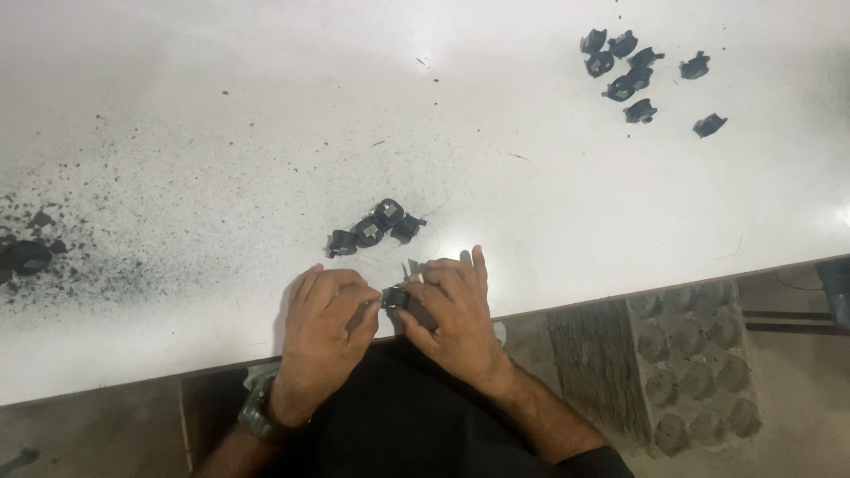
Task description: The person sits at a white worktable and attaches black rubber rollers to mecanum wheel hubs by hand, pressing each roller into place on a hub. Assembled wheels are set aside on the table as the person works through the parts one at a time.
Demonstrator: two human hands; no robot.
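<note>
The small black plastic clip-like part [395,297] sits pinched between both hands at the lower centre of the frame, right at the near edge of the white, soot-speckled tabletop [221,115]. To do this step well, judging from the grip: keep the part low over the table edge w/ both wrists braced, fingertips close to the piece so it can't twist or pop out, and turn it so the working face looks up toward the camera; it's tiny, so light, steady pressure looks better than force. The left hand [323,323] is curled, fingers bent in, thumb and forefinger closed on the left side of the part; a dark wristwatch [257,414] shows on that wrist. The right hand [456,310] is half closed, fingers loosely fanned, tips pressing the part's right side; a pale ring [416,278] shows on one finger. Whether either hand also holds a tool can't be told, since the fingers hide that spot. Just above the hands, mid-frame, lies a short row of four similar black parts [374,228], near but not touching the hands. A bigger scatter of the same black parts [639,75] lies at the upper right, well apart. A dark smudged lump [27,257] sits at the far left edge amid black grit. Lower right, beyond the table, a grey moulded tray w/ round pockets [695,372] rests on the floor.
</note>
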